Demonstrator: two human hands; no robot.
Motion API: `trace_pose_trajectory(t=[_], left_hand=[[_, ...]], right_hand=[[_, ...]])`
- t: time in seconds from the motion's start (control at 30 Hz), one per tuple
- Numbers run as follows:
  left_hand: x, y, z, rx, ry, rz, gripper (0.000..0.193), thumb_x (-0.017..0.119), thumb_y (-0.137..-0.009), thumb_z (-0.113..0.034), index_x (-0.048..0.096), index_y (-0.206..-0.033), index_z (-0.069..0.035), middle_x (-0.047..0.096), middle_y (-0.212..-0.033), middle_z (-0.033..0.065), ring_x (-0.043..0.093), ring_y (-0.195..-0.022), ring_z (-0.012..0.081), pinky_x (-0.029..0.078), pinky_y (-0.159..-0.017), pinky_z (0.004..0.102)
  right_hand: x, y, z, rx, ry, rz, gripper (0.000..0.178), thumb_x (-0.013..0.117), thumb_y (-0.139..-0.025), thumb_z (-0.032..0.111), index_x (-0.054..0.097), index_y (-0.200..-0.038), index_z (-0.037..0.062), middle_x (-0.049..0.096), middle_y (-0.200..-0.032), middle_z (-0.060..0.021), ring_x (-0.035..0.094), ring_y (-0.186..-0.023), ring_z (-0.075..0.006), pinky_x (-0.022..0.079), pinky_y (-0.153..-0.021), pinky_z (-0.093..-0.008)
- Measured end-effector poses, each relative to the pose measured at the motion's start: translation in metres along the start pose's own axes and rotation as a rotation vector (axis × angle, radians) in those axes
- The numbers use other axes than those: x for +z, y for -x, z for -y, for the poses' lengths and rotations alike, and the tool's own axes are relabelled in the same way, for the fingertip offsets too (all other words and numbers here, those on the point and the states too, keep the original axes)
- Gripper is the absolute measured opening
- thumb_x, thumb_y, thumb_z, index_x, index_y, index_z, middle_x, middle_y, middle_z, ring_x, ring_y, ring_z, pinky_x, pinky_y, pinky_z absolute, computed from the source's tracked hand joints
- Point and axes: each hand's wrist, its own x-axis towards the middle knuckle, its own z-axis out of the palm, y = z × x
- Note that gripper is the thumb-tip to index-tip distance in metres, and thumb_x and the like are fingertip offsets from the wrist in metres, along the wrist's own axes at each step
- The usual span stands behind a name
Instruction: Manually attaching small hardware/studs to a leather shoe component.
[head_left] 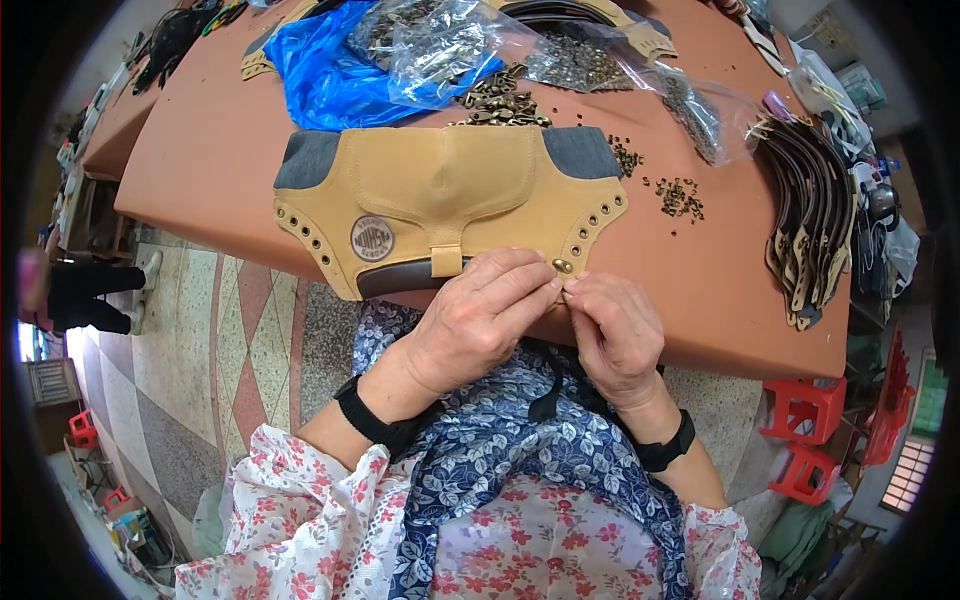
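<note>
A tan leather shoe upper (440, 165) lies across the near edge of the table, with dark grey corner patches, a round dark emblem and metal eyelets along both sides. My left hand (478, 312) is closed over its near right edge, fingertips pinched. The fingers of my right hand (618, 335) pinch close beside them at the same corner. A brass lace hook (563, 266) shows just above the two sets of fingertips, below the right eyelet row. Whatever lies between the right fingertips is hidden. A dark brown padded collar strip (400, 277) runs along the near edge.
Beyond the upper sit a blue plastic bag (320, 65), clear bags of metal fittings (580, 65) and a heap of brass hooks (505, 100). Small loose brass pieces (680, 198) are scattered at right. Stacked uppers (808, 215) lie near the right edge. Red stools (805, 410) stand below.
</note>
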Motion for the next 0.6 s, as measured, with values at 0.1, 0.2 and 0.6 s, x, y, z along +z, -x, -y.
trace_pose_trajectory(t=[0.1,0.2,0.6], left_hand=[[0.0006,0.0007,0.0007,0.003,-0.005,0.001,0.032,0.075,-0.072,-0.002,0.070,-0.103,0.003,0.069,-0.106,0.0145,0.067,-0.103,0.0339,0.058,-0.089,0.0426],[0.0007,0.0009,0.0005,0.002,-0.011,-0.001,0.033,0.075,-0.072,-0.002,0.070,-0.104,0.003,0.069,-0.106,0.0145,0.067,-0.103,0.0338,0.058,-0.088,0.0422],[0.0009,0.0001,0.0003,-0.006,-0.007,-0.004,0.033,0.074,-0.072,-0.001,0.070,-0.104,0.002,0.069,-0.106,0.0142,0.067,-0.103,0.0335,0.058,-0.088,0.0417]], right_hand=[[0.0004,0.0014,0.0004,0.037,-0.013,-0.018,0.021,0.074,-0.077,-0.008,0.066,-0.095,0.0005,0.070,-0.094,-0.0124,0.070,-0.088,-0.0305,0.055,-0.076,-0.0386],[0.0000,-0.0010,0.0038,0.100,-0.035,-0.040,0.022,0.075,-0.077,-0.008,0.066,-0.095,-0.0002,0.069,-0.094,-0.0127,0.069,-0.088,-0.0309,0.055,-0.076,-0.0385],[-0.0023,-0.0055,0.0059,0.095,0.029,0.022,0.019,0.075,-0.078,-0.005,0.068,-0.096,-0.0015,0.066,-0.097,-0.0131,0.065,-0.087,-0.0310,0.054,-0.075,-0.0383]])
